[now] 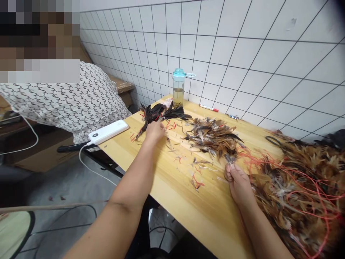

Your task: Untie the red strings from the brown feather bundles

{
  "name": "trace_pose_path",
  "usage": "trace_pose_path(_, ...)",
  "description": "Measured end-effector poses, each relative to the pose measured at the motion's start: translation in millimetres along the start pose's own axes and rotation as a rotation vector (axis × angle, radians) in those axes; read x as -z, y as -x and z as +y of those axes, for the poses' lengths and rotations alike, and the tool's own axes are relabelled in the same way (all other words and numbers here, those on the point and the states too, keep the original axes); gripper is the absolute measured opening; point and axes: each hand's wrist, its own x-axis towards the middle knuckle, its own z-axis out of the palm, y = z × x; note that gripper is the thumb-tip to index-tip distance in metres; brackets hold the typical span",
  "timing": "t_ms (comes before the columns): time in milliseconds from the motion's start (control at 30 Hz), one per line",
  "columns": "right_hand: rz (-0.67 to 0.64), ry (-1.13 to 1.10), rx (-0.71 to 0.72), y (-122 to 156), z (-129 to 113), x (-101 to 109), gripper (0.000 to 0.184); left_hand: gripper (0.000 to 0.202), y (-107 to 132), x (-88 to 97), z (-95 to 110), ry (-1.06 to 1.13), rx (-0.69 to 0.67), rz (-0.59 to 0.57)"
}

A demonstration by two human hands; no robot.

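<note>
My right hand (238,181) is closed in a pinch on a small tuft of greyish feathers (230,158). Just beyond it lies a loose pile of brown feathers (214,135). At the far left of the table, my left hand (155,132) touches the near side of a heap of black feathers (153,111). Its fingers are curled, and what they hold is hidden. Red string scraps (170,125) lie beside that hand. A big mass of brown feathers (293,190) with long red strings (320,187) over it fills the right side.
A water bottle (178,88) stands at the back by the tiled wall, with a marker (208,108) to its right. A white power bank (109,132) with a cable sits at the left edge of the wooden table (185,208). Another person in a patterned shirt (67,102) is on the left.
</note>
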Motion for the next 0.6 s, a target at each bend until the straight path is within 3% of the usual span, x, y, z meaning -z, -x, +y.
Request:
trace_pose_path(133, -0.015, 0.010, 0.016, -1, 2, 2, 0.042, 0.019, 0, -9.6, -2, -0.038, 0.013, -0.020)
trace_pose_path(333, 0.021, -0.047, 0.004, -1, 5, 2, 0.043, 0.011, -10, -17.1, -9, 0.151, 0.010, 0.066)
trace_pose_path(467, 0.014, -0.069, 0.014, -2, 7, 5, 0.039, 0.007, -6, -19.1, -1, 0.654, -0.072, 0.089)
trace_pose_path(533, -0.002, -0.074, 0.018, -3, 8, 7, 0.036, 0.005, 0, -19.8, 8, 0.932, -0.138, -0.020)
trace_pose_path(600, -0.010, -0.089, 0.013, -4, 8, 8, 0.035, 0.008, 7, -20.0, 20, 1.062, -0.192, -0.159)
